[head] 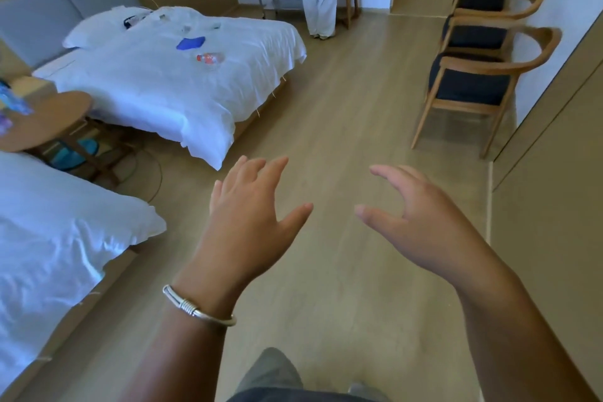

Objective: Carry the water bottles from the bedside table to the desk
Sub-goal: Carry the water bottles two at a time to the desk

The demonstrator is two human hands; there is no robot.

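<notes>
both hands were held out empty over the floor, fingers spread: left hand with one bracelet, right hand bare. one bottle lay on the far bed at eleven o'clock; one round table sat at nine, four chairs at one.

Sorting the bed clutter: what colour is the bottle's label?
Red-orange, on the bottle lying on the far bed; head view.
</notes>
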